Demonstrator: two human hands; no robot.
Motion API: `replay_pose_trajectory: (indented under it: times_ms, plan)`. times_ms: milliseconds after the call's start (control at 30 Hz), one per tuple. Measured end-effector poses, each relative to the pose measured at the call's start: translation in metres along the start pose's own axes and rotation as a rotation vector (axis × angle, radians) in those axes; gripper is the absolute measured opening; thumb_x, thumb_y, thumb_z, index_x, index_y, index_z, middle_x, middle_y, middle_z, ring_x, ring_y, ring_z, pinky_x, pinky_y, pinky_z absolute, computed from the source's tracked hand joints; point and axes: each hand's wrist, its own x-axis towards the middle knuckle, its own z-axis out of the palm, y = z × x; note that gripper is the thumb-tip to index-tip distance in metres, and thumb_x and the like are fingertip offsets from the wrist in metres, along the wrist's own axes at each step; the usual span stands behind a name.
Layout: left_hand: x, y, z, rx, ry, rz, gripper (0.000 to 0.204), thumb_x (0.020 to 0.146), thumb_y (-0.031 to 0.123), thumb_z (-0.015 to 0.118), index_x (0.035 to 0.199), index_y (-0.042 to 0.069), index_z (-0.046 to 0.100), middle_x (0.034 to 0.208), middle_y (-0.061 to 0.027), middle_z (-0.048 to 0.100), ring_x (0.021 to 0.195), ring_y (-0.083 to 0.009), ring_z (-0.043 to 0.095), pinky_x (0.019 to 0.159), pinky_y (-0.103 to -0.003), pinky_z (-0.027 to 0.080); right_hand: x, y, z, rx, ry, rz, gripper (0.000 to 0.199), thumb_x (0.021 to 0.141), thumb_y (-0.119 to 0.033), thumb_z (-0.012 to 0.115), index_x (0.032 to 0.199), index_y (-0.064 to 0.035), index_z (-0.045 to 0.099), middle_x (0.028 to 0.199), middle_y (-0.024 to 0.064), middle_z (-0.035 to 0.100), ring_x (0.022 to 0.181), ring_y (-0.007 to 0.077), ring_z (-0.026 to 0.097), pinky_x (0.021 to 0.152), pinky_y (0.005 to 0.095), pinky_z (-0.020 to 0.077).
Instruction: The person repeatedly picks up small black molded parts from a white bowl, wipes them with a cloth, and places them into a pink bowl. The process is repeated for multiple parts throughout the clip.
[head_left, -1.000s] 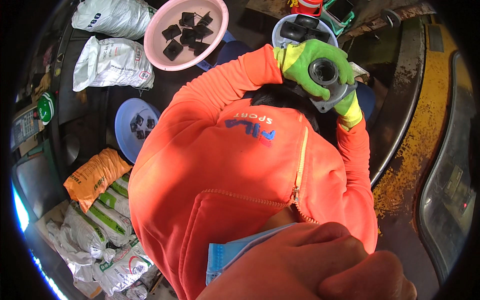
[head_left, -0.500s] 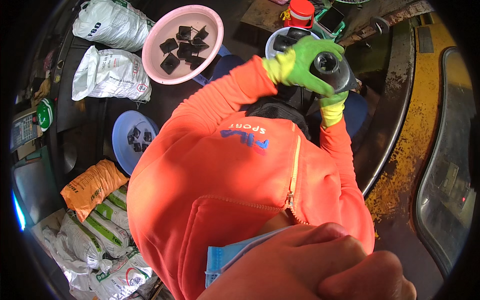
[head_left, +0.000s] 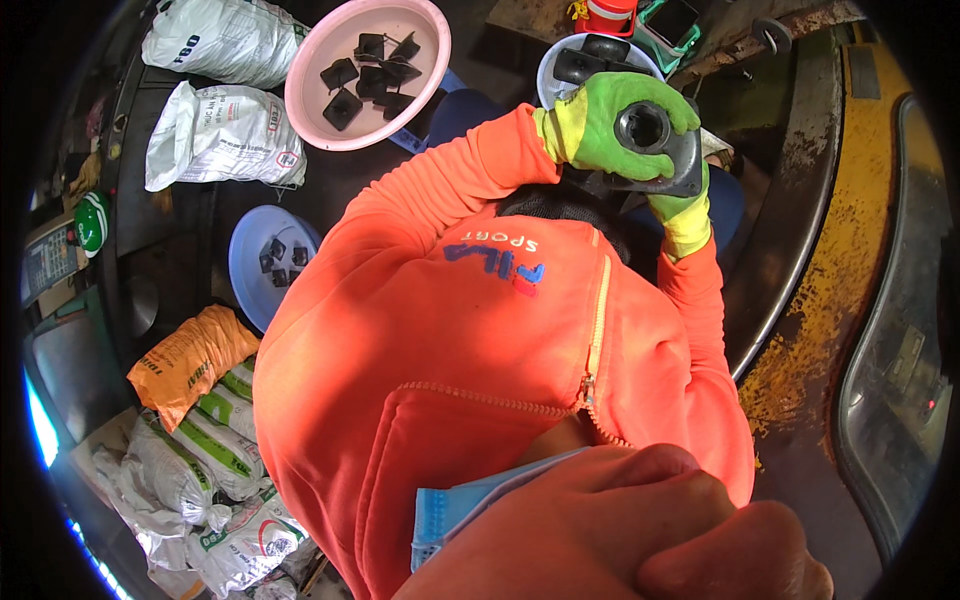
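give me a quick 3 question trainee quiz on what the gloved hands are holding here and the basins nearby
1. True or false: both hands wear green and yellow gloves.
2. Which basin holds more black parts? A pink B blue
3. Fill in: the grey metal part has a round ____ in its middle.

Key:
1. True: left hand and right hand grip the metal part.
2. A: the pink basin, not the blue basin.
3. Hole.

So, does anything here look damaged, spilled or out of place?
The curved yellow surface on the right is worn, with dark rust patches. Otherwise nothing stands out: both gloved hands hold a grey metal part, and the black pieces lie inside the pink bowl.
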Motion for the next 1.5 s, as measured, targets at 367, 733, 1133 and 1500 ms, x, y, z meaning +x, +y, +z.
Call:
replay_pose_trajectory:
  times_ms: [367,733,1133,1500]
  plan:
    - [0.013,-0.001,-0.015,-0.291,-0.606,-0.122,0.036,0.062,0.013,0.074,0.096,0.005,0.066,0.107,-0.0126,0.066,0.099,-0.0256,0.062,0.093,-0.039,0.047,-0.015,0.023,0.009,0.719,-0.298,0.321,0.043,0.088,-0.021,0.065,0.127,-0.0079,0.051,0.122,0.0031,0.057,0.112,0.0139,0.055,0.092,0.0262,0.0472]
    - [0.017,-0.009,-0.005,0.113,-0.059,-0.059,0.059,0.061,0.018,0.083,0.113,0.006,0.059,0.122,-0.0109,0.056,0.114,-0.0271,0.054,0.097,-0.039,0.045,0.008,0.018,0.02,0.184,0.272,0.04,0.045,0.08,-0.015,0.071,0.121,-0.0031,0.054,0.113,0.0084,0.063,0.103,0.022,0.061,0.087,0.0329,0.0492]
    - [0.006,-0.004,-0.005,0.052,-0.094,0.165,0.037,0.063,0.016,0.079,0.097,0.009,0.066,0.109,-0.0063,0.067,0.116,-0.0289,0.054,0.098,-0.04,0.045,0.017,-0.008,-0.005,-0.168,0.038,-0.237,0.059,0.057,-0.026,0.077,0.111,-0.01,0.061,0.103,0.0074,0.063,0.094,0.0275,0.063,0.076,0.0344,0.0505]
    - [0.01,0.013,-0.014,-0.163,-0.457,0.056,0.042,0.061,0.015,0.079,0.099,0.004,0.064,0.117,-0.0185,0.061,0.111,-0.0306,0.057,0.091,-0.041,0.047,0.004,-0.019,-0.018,0.302,-0.43,0.125,0.07,0.06,-0.019,0.089,0.121,-0.0083,0.056,0.118,0.0036,0.058,0.11,0.0173,0.056,0.093,0.0299,0.0459]
